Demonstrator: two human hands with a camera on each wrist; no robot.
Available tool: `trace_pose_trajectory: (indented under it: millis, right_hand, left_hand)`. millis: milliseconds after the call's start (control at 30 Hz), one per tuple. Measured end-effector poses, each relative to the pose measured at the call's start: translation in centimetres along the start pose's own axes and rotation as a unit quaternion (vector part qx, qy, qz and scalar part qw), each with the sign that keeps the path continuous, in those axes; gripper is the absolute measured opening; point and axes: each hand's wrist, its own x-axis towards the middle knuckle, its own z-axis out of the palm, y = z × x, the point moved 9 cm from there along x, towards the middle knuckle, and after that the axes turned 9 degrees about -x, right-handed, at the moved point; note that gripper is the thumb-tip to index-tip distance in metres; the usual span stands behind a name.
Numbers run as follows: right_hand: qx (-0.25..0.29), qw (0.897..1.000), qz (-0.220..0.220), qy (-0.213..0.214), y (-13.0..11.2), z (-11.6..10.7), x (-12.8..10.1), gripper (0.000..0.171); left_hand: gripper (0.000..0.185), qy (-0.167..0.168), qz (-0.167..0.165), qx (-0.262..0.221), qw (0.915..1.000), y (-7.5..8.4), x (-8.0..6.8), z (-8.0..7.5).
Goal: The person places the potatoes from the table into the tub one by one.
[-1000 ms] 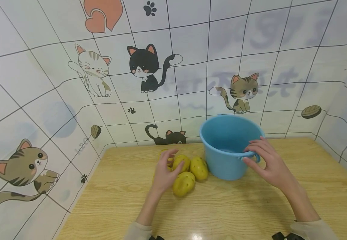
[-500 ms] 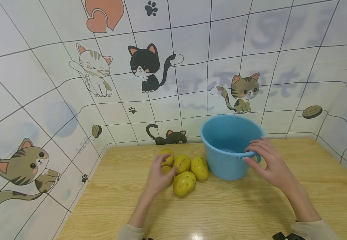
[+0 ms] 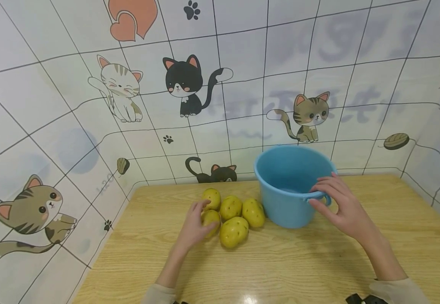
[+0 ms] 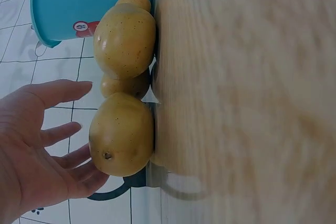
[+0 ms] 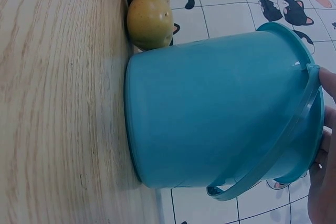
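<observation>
Several yellow potatoes (image 3: 233, 232) sit in a cluster on the table, left of a blue bucket (image 3: 286, 209). My left hand (image 3: 194, 226) is at the cluster's left side, next to the front-left potato (image 3: 211, 219). Its thumb and fingers are spread, and in the left wrist view some fingertips pass behind a potato (image 4: 122, 135); whether they touch it I cannot tell. My right hand (image 3: 343, 207) grips the bucket's rim at the right, beside the handle joint, thumb outside and fingers over the edge. The bucket stands upright, and the inside that shows holds nothing.
A wood-grain table (image 3: 280, 270) carries everything. Close behind it rises a wall (image 3: 242, 105) with a grid and cartoon cats, and side walls flank left and right. The bucket's handle (image 5: 278, 145) hangs down along its outer side.
My left hand has moved left and slightly toward me, from over the cluster to its left side, uncovering the left potatoes. The right hand and bucket have stayed put.
</observation>
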Motion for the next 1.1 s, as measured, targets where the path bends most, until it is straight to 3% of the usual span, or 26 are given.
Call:
trace_pose_trajectory:
  millis: [533,700,1100]
  right_hand:
    - [0.000,1.000,-0.006,0.008,0.0,0.0,0.0,0.027]
    - [0.000,1.000,-0.002,0.008,0.1,0.0,0.0,0.024]
    - [0.004,1.000,-0.006,0.011,-0.2,0.0,0.0,0.027]
  left_hand:
    - [0.058,-0.047,-0.051,0.017,0.9975,-2.1,-0.3,-0.5]
    - [0.064,-0.062,-0.070,0.014,0.9955,-2.3,-0.3,-0.4]
    - [0.069,-0.046,-0.107,-0.003,0.9933,-2.9,-0.5,-0.9]
